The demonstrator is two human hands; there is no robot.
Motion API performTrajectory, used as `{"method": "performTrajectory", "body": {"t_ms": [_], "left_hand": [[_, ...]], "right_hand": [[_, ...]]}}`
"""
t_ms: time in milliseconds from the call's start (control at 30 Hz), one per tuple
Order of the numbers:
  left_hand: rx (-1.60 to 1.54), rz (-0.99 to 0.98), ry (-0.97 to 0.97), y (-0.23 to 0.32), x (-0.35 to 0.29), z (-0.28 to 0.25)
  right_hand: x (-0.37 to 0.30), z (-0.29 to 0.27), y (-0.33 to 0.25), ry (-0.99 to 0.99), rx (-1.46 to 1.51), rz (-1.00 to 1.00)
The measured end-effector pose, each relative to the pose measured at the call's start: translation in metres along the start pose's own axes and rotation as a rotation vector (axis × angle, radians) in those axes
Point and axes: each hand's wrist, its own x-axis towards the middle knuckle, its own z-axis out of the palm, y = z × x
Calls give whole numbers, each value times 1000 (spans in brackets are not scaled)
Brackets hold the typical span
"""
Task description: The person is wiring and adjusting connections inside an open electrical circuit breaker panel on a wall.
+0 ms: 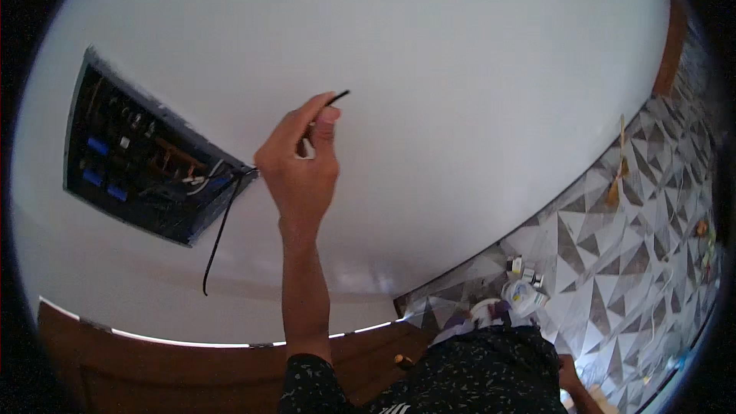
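Thin black cable (344, 94), head view: its end points to two o'clock, pinched between the left hand (295, 175)'s thumb and finger. The right hand (566, 372)'s grip, at five o'clock, cannot be told. The recessed dark box (202, 218)'s nearest corner sits at nine o'clock; smooth white wall (460, 107) spreads from twelve to three.

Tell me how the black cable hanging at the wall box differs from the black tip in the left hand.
The hanging cable shows a long stretch; the held tip shows only a short one. The hanging cable slopes down to the left, while the held tip points up to the right. The hanging cable's lower end is free; the held tip is pinched in the left hand. Both are thin and black.
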Motion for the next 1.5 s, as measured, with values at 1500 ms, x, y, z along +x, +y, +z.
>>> {"method": "performTrajectory", "body": {"t_ms": [1500], "left_hand": [[-279,129,-62,-14,-20,-15]], "right_hand": [[-19,9,-88,464,-563,-117]]}}
